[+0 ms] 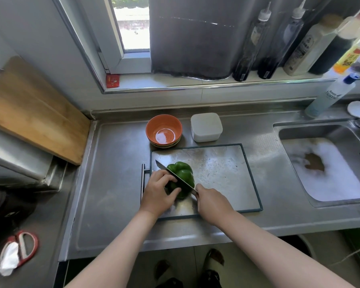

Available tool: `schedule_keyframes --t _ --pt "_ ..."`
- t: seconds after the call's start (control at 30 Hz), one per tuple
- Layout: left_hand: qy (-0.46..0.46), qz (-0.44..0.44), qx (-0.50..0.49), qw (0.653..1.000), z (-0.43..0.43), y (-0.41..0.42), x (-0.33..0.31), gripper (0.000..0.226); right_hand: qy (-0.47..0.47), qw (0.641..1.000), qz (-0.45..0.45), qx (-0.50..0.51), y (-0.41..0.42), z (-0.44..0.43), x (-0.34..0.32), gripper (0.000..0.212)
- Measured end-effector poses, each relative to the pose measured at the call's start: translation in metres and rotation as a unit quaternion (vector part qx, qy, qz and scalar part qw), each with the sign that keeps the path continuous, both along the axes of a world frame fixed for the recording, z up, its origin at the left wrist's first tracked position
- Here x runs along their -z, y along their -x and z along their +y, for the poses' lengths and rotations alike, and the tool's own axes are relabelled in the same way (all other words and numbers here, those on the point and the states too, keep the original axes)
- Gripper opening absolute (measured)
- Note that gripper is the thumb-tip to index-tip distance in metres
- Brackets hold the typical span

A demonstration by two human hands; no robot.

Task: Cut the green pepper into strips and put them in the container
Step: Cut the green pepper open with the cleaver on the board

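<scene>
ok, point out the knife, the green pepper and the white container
knife (pixel 183 182), head view, middle of the blade
green pepper (pixel 181 169), head view, upper lobe above the blade
white container (pixel 206 125), head view, centre of its top

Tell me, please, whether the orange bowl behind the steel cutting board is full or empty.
Empty: the round orange bowl shows a bare, glossy inside that reflects light, with nothing in it.

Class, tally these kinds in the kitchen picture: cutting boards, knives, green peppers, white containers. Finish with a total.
Cutting boards: 2 (wooden board, steel board)
Knife: 1
Green pepper: 1
White container: 1
Total: 5
</scene>
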State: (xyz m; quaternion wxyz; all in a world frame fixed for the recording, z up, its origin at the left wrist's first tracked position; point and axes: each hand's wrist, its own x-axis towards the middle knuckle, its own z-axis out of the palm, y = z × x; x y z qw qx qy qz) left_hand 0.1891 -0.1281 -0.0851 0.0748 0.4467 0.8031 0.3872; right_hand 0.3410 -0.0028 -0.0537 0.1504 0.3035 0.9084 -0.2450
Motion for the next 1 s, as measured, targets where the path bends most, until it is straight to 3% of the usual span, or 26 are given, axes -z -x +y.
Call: schedule_keyframes --t 0.23,0.7,1.0 --pt "0.057 0.002 -0.028 0.998 0.004 -0.01 0.001 0.053 0.01 1.0 0.011 -0.003 -0.004 0.003 0.001 0.014" --pt "0.037 -0.117 -0.076 0.99 0.009 -0.007 0.004 0.05 0.016 1.0 -0.003 -0.006 0.003 0.012 0.004 0.011" --pt "0.025 -0.125 -0.095 0.987 0.011 -0.011 0.008 0.049 -0.004 1.0 -0.023 -0.003 0.013 0.01 -0.002 0.008"
